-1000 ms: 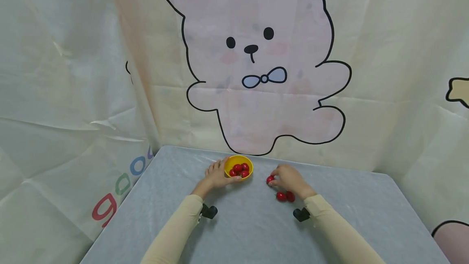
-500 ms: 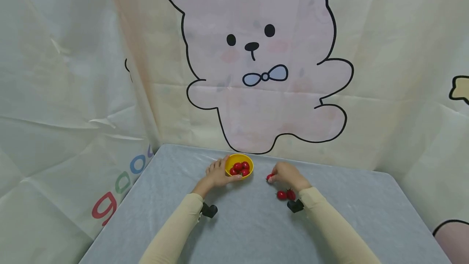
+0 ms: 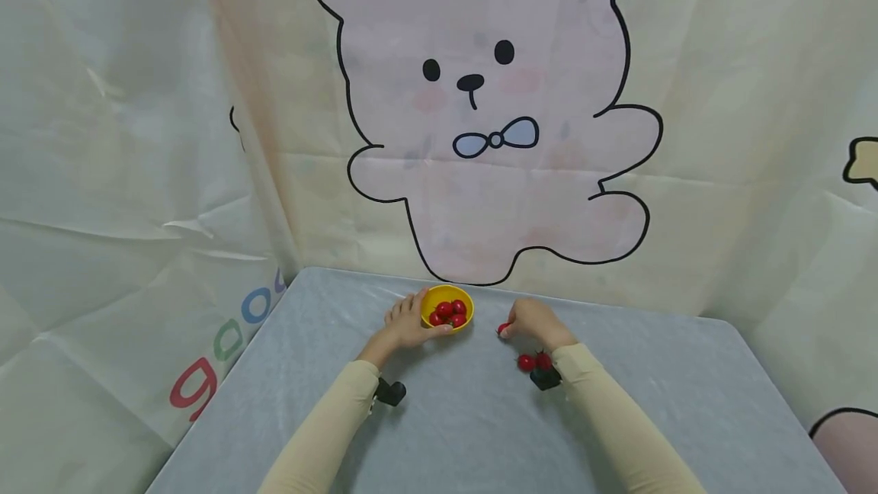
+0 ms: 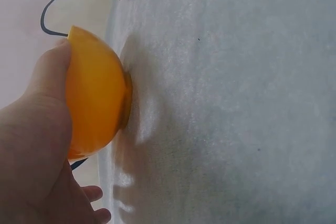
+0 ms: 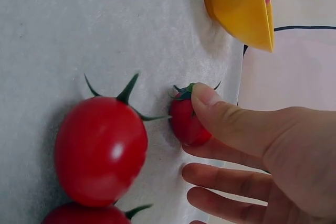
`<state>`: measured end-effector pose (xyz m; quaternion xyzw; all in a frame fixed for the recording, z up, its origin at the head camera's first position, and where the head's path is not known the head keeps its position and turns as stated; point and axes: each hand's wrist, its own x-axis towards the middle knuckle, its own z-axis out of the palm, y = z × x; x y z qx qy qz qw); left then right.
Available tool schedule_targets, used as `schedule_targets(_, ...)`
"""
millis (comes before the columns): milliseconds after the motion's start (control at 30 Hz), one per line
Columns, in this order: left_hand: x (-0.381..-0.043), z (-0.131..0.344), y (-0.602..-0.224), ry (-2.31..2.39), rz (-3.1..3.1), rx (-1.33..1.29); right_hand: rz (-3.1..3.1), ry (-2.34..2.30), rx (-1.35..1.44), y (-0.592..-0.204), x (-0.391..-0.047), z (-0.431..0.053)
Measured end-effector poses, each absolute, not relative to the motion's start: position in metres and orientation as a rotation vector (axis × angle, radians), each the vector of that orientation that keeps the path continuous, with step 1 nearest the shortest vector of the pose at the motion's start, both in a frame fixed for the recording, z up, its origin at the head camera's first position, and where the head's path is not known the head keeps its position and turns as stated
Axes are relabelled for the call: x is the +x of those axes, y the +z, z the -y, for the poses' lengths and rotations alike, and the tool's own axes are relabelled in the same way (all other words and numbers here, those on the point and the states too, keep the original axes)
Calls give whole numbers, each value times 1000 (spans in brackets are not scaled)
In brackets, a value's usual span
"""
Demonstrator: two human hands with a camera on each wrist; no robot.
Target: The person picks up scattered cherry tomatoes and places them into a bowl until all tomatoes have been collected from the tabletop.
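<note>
My left hand (image 3: 406,326) grips a small yellow bowl (image 4: 97,98) at its left side, thumb at the near part of the rim. Inside the bowl lie several red cherry tomatoes (image 3: 444,309). To the right of it, my right hand (image 3: 538,320) pinches one cherry tomato (image 5: 186,121) between thumb and index finger, close over the table; its green stem leaves show beside the thumb. The other fingers of that hand are spread below it in the right wrist view. Two more cherry tomatoes (image 3: 526,363) sit on the table under the right wrist.
A grey cloth covers the table (image 3: 466,433). Behind it hangs a pale curtain (image 3: 741,174) with a cartoon bear on it. Each wrist wears a black camera mount (image 3: 391,392); the right one overlaps the nearer tomatoes in the head view.
My right wrist and forearm have swung a little to the left, while the fingers stay at the same tomato. The left hand and bowl have hardly moved; the head view tilts slightly.
</note>
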<state>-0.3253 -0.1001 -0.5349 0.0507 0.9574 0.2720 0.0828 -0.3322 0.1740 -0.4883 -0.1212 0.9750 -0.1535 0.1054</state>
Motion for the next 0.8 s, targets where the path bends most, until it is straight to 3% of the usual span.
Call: schedule_targets(800,-327,100,-536,828,-2847,167,-2883,-460,-312,-490,-334,-173)
